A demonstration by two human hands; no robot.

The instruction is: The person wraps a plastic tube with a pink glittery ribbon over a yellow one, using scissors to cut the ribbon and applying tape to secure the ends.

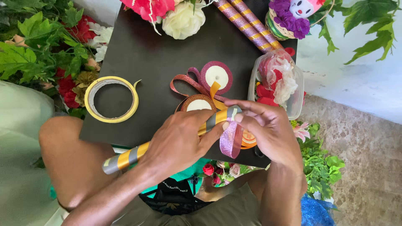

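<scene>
while the left hand [178, 140] is clamping the striped stick [167, 140] over the tabletop's near edge, the right hand [268, 129] is pinching pink glitter ribbon [231, 140] at its tip, yellow bands already wound, pink wrap barely begun, rolls [216, 76] waiting mid-table.

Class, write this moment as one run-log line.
left hand: grips striped stick | right hand: pinches pink glitter ribbon at stick tip | nearby: tape roll, ribbon spools, black table
</scene>
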